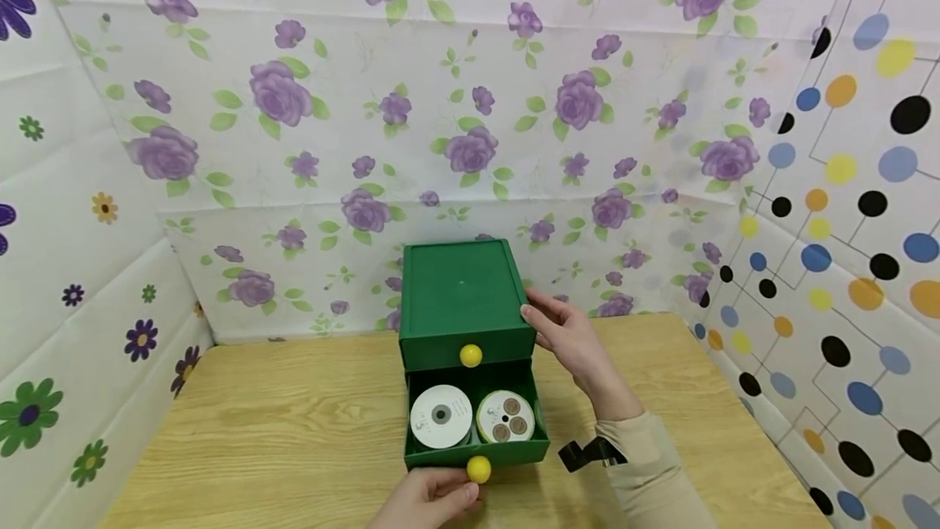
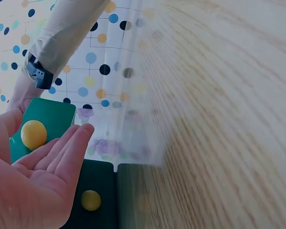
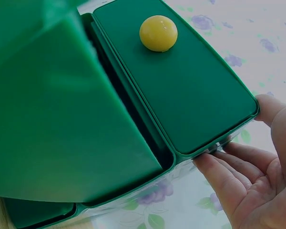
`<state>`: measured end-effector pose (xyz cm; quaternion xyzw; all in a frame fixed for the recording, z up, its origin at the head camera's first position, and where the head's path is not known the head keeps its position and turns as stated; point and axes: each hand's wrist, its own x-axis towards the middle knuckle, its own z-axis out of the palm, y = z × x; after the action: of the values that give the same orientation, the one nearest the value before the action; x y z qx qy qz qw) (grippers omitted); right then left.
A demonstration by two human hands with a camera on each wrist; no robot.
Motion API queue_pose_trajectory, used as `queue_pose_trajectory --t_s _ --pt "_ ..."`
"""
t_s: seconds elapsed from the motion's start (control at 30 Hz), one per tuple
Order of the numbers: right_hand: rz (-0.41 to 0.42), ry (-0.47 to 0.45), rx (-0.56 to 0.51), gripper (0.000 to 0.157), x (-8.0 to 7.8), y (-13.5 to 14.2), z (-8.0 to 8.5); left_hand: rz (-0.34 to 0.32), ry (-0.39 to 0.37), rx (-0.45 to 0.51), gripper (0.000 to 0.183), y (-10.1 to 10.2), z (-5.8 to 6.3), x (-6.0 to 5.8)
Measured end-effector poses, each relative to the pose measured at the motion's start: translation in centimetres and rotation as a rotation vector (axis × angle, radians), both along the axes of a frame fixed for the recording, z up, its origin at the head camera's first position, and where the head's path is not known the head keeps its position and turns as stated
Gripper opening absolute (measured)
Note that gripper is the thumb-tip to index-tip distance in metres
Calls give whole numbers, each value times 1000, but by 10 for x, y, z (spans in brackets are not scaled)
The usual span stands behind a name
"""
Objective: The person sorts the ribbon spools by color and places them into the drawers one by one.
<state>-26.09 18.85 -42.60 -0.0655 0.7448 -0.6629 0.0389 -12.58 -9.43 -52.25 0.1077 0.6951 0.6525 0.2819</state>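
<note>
A green drawer box [image 1: 463, 288] stands on the table with its middle drawer [image 1: 507, 453] pulled out. Inside that drawer lie a white disc [image 1: 457, 431] on the left and a smaller white disc [image 1: 523, 424] with three brown circles on the right. My left hand [image 1: 422, 500] is at the drawer front, fingers extended below it and thumb beside the yellow knob [image 2: 34, 134]. On the box's right side rests my right hand [image 1: 569, 341], thumb at the top edge and fingers straight along the side [image 3: 229, 181].
A lower drawer with its own yellow knob [image 2: 91, 200] sits beneath the open one. The wooden table [image 1: 279, 415] meets a flowered back wall covering [image 1: 330, 145] close behind the box. A dotted covering [image 1: 852, 268] hangs at the right.
</note>
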Motion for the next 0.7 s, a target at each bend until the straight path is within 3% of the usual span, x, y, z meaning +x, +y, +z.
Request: queue_pose_trajectory --t_s 0.23,0.7 --pt "1 -4 -11 63 0 -1 1 66 -40 74 41 3 2 2" --pt "-3 -10 -9 63 0 -1 1 168 -51 95 39 16 1 6"
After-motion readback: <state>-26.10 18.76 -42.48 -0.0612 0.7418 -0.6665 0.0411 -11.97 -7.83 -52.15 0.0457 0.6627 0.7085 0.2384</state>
